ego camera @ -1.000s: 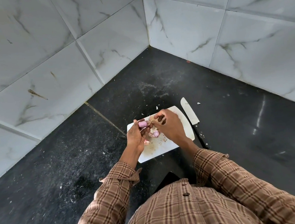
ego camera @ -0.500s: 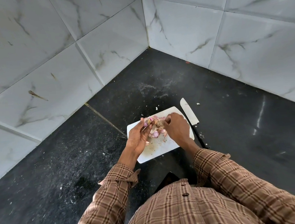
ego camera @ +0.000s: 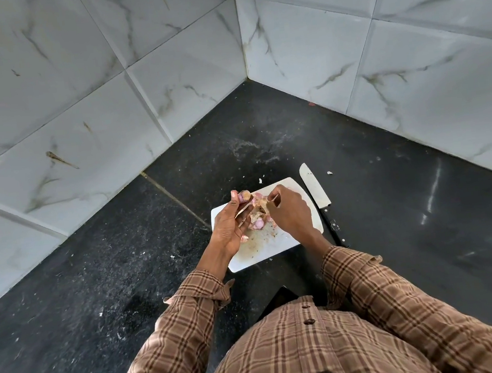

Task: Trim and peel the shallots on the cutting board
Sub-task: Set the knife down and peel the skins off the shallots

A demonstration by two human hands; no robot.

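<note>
Left hand: I see my left hand (ego camera: 229, 223) raised over the left edge of the cutting board (ego camera: 278, 242), fingertips pinching a pinkish shallot (ego camera: 243, 196) up at the board's far-left corner — a strip of dry skin (ego camera: 243, 211) hangs down across the palm.
Right hand: my right hand (ego camera: 290, 212) is over the middle of the board, thumb and forefinger nipping a thin sliver of peel near the pile; what else it grasps, I cannot tell.
Shallots: the rest sit in a heap (ego camera: 258, 215) of bulbs and papery skins at the board's centre, one pink bulb at its near side.
Knife: the knife (ego camera: 315, 189) lies on the dark worktop (ego camera: 393, 200) just beside the board's right edge, blade pointing away from me.
Risk, grip: the shallot is held only at the fingertips — I judge a hard tug on the skin could flick it off the far-left corner onto the gritty worktop.
Risk, skin: the strip may tear short and leave patches.
Risk, knife: my right forearm passes close above the handle; a careless sweep could knock it.
Risk, mix-up: peels and bulbs share one heap, so an unpeeled one could be missed.
</note>
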